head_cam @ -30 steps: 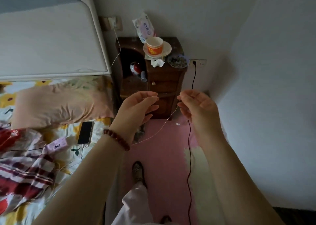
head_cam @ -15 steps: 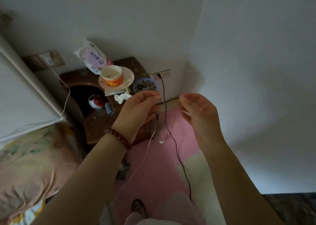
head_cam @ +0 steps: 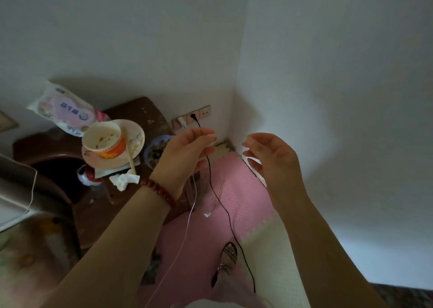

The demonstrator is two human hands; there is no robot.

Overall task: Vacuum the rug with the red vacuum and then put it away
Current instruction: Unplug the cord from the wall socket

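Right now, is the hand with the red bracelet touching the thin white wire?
Touching. The head view shows the left hand pinching the thin white wire, which hangs down from its fingers toward the pink mat.

At my 9 o'clock stands a dark wooden nightstand (head_cam: 140, 112). On it an orange paper cup (head_cam: 105, 141) sits on a plate (head_cam: 138, 132) with chopsticks (head_cam: 129, 153). A tissue pack (head_cam: 63, 108) lies at the plate's 11 o'clock and a crumpled tissue (head_cam: 123, 181) at its 5. A thin white cable (head_cam: 187, 225) hangs at my 6.
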